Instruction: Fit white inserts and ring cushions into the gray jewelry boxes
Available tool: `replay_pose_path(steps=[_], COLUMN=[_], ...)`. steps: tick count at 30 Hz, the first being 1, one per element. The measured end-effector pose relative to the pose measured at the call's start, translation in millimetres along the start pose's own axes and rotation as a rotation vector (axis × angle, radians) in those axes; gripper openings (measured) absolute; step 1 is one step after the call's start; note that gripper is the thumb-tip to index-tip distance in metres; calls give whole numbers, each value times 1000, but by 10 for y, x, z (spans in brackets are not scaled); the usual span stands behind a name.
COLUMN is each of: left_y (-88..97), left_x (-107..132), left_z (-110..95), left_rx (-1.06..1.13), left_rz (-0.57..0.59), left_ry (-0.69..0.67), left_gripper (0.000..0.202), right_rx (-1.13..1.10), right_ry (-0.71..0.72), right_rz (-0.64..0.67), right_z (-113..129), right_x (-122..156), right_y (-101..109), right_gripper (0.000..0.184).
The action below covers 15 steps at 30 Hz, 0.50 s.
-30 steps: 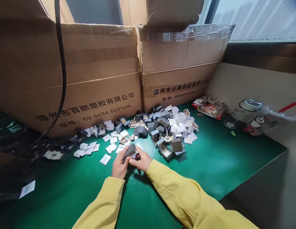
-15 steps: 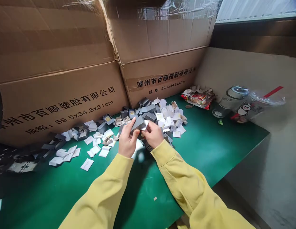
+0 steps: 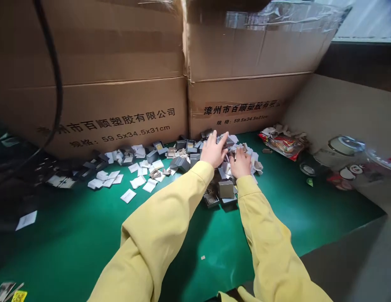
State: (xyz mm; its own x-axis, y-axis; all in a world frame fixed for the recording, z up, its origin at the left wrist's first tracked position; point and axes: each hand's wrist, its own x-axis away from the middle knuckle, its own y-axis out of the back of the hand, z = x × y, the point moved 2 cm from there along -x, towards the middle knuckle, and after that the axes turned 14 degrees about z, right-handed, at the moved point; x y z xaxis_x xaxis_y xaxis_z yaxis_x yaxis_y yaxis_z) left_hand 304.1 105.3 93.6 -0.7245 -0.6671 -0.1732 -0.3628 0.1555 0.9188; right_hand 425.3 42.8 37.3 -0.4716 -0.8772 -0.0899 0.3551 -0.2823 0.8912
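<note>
My left hand (image 3: pixel 213 151) lies over the heap of small boxes and papers, palm down with its fingers stretched apart. By its fingertips is a dark grey box (image 3: pixel 228 141). My right hand (image 3: pixel 241 163) rests on the white folded papers (image 3: pixel 254 161) at the heap's right side, its fingers spread and partly bent. No object shows in either hand. Just below them, an open grey box (image 3: pixel 226 189) stands beside a dark box with a patterned inside (image 3: pixel 211 197). What lies directly under my palms is hidden.
Two large cartons (image 3: pixel 129 105) back the green table (image 3: pixel 170 235). Loose white slips (image 3: pixel 128 196) and more dark boxes (image 3: pixel 153 156) spread leftward. At the right are a red food packet (image 3: pixel 285 144), a tumbler (image 3: pixel 335 153) and a plastic cup (image 3: pixel 371 167). A black cable (image 3: pixel 55 75) hangs at left.
The small grey box and white paper are out of my hands, which have parted and reached farther into the heap. The view has turned, shifting the scene rightward.
</note>
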Motion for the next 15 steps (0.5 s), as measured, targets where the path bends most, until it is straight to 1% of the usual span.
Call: replay_pose_path(steps=[2, 3, 5, 7, 9, 11, 13, 15], left_y=[-32, -18, 70, 185, 244, 212, 123, 50], left_x=[-3, 12, 99, 295, 608, 1011, 1451, 1866], left_z=[-8, -9, 13, 89, 237, 464, 760, 1097], left_rx=[-28, -44, -68, -63, -47, -44, -66, -89], left_rz=[78, 88, 36, -71, -152, -178, -192, -241], left_ry=[-72, -109, -158, -158, -132, -83, -7, 91], left_gripper=[60, 60, 60, 59, 57, 53, 52, 47], right_rx=[25, 24, 6, -19, -44, -72, -120, -200], right_ry=[14, 27, 40, 41, 78, 182, 340, 542], right_rz=[57, 73, 57, -4, -72, -140, -208, -239], right_z=[-29, -38, -40, -5, 102, 306, 604, 957], right_x=[0, -6, -5, 42, 159, 353, 610, 896], right_y=[-13, 13, 119, 255, 362, 396, 329, 138], right_gripper=[52, 54, 56, 57, 56, 52, 44, 36])
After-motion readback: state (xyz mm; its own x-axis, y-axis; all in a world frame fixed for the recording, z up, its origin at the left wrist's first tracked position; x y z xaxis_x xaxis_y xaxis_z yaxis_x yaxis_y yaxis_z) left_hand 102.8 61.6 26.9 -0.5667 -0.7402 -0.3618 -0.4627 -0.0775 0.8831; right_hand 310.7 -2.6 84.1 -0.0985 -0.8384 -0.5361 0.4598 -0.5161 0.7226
